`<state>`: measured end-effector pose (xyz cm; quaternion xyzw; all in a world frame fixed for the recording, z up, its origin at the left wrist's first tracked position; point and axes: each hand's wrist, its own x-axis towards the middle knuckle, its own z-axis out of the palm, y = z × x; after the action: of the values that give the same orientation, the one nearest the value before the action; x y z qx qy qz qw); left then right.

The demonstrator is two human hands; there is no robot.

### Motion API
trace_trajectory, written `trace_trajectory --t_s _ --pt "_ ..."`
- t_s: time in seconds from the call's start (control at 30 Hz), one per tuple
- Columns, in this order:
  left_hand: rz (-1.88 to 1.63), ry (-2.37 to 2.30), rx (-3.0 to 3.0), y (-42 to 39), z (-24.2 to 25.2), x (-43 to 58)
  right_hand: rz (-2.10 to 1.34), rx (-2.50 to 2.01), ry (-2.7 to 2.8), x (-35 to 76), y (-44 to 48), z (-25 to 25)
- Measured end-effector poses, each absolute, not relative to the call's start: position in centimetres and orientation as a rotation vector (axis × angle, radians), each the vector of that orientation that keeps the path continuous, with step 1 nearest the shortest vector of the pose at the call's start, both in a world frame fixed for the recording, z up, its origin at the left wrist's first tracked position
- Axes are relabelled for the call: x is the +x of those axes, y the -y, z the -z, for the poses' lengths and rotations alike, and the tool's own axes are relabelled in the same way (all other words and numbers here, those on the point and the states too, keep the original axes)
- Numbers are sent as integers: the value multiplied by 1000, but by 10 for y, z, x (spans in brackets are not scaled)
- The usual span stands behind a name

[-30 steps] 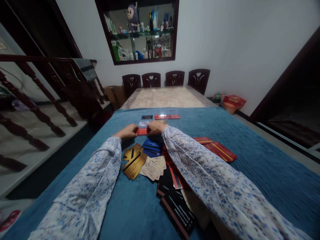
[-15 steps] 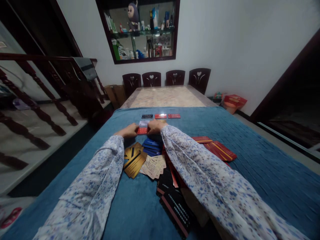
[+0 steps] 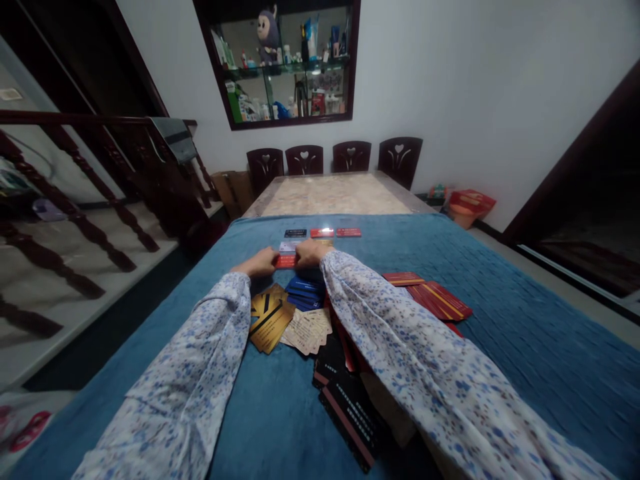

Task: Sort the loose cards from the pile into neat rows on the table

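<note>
Between my two hands a red card [image 3: 286, 262] lies flat on the blue cloth. My left hand [image 3: 261, 261] pinches its left end, and my right hand [image 3: 310, 253] is closed at its right end. Just beyond it is a pale lilac card [image 3: 288, 247]. Farther back a black card [image 3: 295, 233], a red card with a bright glare [image 3: 322, 233] and another red card [image 3: 349, 233] form a row. A yellowish card is mostly covered by my right hand. Nearer me are fanned gold cards [image 3: 270, 320], blue cards [image 3: 305, 293] and cream cards [image 3: 309, 330].
Black cards [image 3: 350, 417] lie in front, partly under my right sleeve. Dark red cards [image 3: 440, 300] spread to the right. The blue cloth [image 3: 200, 413] covers the near table; bare marble tabletop [image 3: 340, 193] shows beyond, with several chairs [image 3: 351, 157] behind.
The view has shifted very slightly. Both hands stay at the red card, and the cards keep their places.
</note>
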<state>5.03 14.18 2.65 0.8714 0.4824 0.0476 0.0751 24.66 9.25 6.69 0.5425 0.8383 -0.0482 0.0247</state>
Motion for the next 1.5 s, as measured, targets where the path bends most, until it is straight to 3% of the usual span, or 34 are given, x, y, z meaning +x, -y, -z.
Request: trace_trajectory --t_s 0.23,0.8,1.5 --pt "-134 -1462 2609 -144 -22 48 134 1671 -2616 246 -91 -64" --pt "-507 -1450 2580 -124 -5 38 -128 1563 -2752 255 -80 -60" --pt "-790 -1467 2653 -55 0 25 -99 1331 -3146 266 -32 -50"
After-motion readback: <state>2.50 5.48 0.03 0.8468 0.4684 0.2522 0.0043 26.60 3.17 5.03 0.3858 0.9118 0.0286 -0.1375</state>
